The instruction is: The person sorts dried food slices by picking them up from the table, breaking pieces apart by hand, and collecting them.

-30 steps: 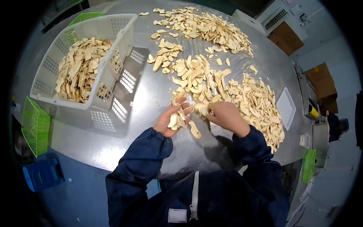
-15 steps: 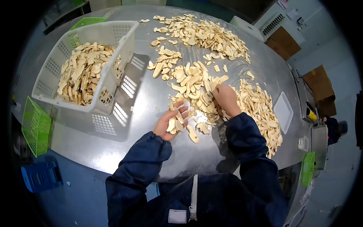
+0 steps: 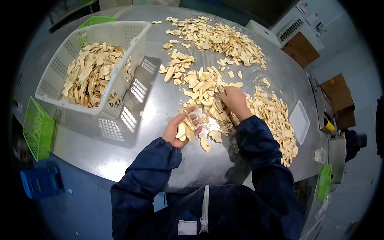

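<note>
My left hand [image 3: 175,131] is palm up, its fingers curled round several pale mushroom slices [image 3: 183,131] that look dried. Just above the table's near half, it stays to the left of the middle pile. My right hand [image 3: 235,101] is closed, knuckles up, at the right side of the middle pile of mushroom slices [image 3: 206,86]. Its fingertips are partly hidden, so what they pinch cannot be made out. Between the hands, a loose slice [image 3: 205,143] and a broader piece [image 3: 215,136] lie on the metal table [image 3: 160,168] among small crumbs.
A white perforated basket [image 3: 108,94] with many slices stands at the left. More slices form a far pile [image 3: 224,40] and a right pile [image 3: 276,124]. A white tray lid [image 3: 299,122] lies at the right edge. Green baskets [image 3: 38,130] flank the table; another person [image 3: 354,144] is far right.
My left fingers have closed further round the slices, which have shifted in the palm. My right hand has moved slightly left over the pile. The view has shifted a little.
</note>
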Demonstrator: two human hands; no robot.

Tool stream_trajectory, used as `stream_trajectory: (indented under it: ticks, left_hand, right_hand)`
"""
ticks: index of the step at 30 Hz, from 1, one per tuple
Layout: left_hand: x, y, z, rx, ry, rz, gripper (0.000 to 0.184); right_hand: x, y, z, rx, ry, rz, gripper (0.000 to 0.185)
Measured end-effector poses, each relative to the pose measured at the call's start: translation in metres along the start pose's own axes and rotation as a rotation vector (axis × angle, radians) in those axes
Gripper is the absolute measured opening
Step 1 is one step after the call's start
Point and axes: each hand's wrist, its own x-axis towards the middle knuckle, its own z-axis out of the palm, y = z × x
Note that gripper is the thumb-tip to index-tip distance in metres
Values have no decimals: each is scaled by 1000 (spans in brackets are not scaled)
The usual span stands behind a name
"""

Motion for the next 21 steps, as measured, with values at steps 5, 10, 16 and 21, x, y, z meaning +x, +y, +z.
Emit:
stream_trajectory:
  ticks: [5,10,16,21]
  left_hand:
    - [-4,-4,27,-20,81,14,44]
    - [-5,-6,39,53,167,32,43]
    - [-2,-6,16,58,135,43,42]
    - [0,-7,12,49,84,14,43]
  right_hand:
    - [-17,-34,-53,653,-302,111,23]
    - [-40,-30,-26,134,86,-261,23]
    - [-40,-17,-37,443,-327,136,15]
    - [-41,-3,-45,1052,-496,263,16]
